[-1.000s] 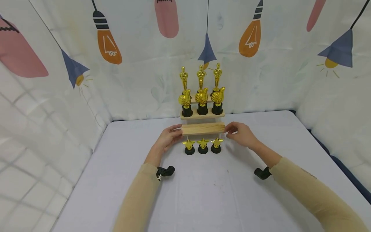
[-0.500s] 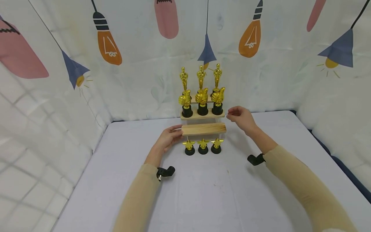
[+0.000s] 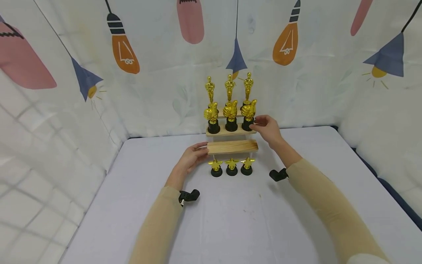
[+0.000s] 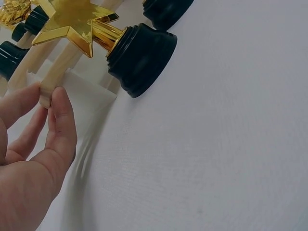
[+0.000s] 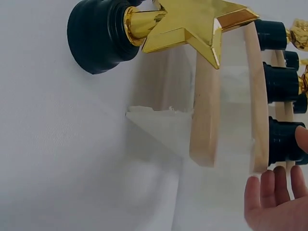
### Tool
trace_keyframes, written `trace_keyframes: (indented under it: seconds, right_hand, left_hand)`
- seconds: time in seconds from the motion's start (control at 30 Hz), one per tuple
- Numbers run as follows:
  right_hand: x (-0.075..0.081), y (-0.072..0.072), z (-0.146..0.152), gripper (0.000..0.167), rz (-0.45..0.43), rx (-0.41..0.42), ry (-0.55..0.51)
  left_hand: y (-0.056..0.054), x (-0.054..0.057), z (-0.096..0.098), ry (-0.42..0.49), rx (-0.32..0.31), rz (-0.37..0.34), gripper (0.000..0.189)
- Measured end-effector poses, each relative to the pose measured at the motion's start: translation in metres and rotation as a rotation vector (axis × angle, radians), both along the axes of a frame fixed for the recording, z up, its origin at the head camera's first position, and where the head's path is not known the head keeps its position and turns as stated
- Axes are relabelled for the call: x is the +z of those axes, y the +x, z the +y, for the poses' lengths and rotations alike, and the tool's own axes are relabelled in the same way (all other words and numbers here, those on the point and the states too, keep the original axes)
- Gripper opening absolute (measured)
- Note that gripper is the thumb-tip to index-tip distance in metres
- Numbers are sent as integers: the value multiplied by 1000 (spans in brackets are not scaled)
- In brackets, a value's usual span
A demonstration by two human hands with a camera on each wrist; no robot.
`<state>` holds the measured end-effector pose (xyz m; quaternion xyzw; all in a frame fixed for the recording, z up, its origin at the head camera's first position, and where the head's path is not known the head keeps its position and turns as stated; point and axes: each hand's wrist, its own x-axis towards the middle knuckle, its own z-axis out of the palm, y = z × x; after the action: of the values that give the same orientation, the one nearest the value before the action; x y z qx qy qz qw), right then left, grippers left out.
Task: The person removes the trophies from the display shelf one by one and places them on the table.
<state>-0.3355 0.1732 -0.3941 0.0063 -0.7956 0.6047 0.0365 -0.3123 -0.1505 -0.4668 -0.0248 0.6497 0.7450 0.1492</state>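
My left hand (image 3: 192, 158) pinches the left end of the lowest wooden shelf board (image 3: 232, 147); in the left wrist view thumb and fingers close on the board's end (image 4: 47, 91). My right hand (image 3: 268, 131) is beside the right-hand gold thumbs-up trophy (image 3: 248, 110) on the middle shelf (image 3: 227, 132). In the right wrist view its thumb (image 5: 302, 138) overlaps the trophy's black base (image 5: 285, 140), while the extended fingers (image 5: 267, 188) lie just off the shelf's end. Three gold star trophies (image 3: 232, 167) stand on the table in front of the lowest board.
Two more thumbs-up trophies (image 3: 230, 110) share the middle shelf. Three gold figure trophies (image 3: 229, 88) stand on the top shelf behind. White side panels (image 5: 163, 126) carry the stepped boards. A patterned curtain (image 3: 158, 99) hangs behind the white-covered table (image 3: 224, 227).
My right hand has left the right end of the lowest board, moved up and back, then inward to the right-hand thumbs-up trophy. The left hand keeps its place on the board.
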Motion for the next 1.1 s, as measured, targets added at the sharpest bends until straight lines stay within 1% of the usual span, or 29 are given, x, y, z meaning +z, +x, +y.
trace_keyframes:
  seconds: [0.17, 0.37, 0.53, 0.8, 1.1]
  right_hand:
    - [-3, -4, -3, 53, 20, -15, -24]
    - [-3, -6, -5, 55, 59, -3, -32]
    - [-2, -8, -9, 56, 65, -2, -21]
    - [-1, -8, -14, 54, 78, 0, 17]
    - [-2, -8, -10, 54, 99, 2, 63]
  left_hand:
    - [-1, -2, 2, 19, -5, 7, 52]
    - [-1, -2, 4, 62, -4, 24, 50]
    - [0, -1, 3, 41, 4, 20, 50]
    - [0, -2, 1, 33, -4, 20, 50]
    - [1, 0, 0, 27, -9, 17, 51]
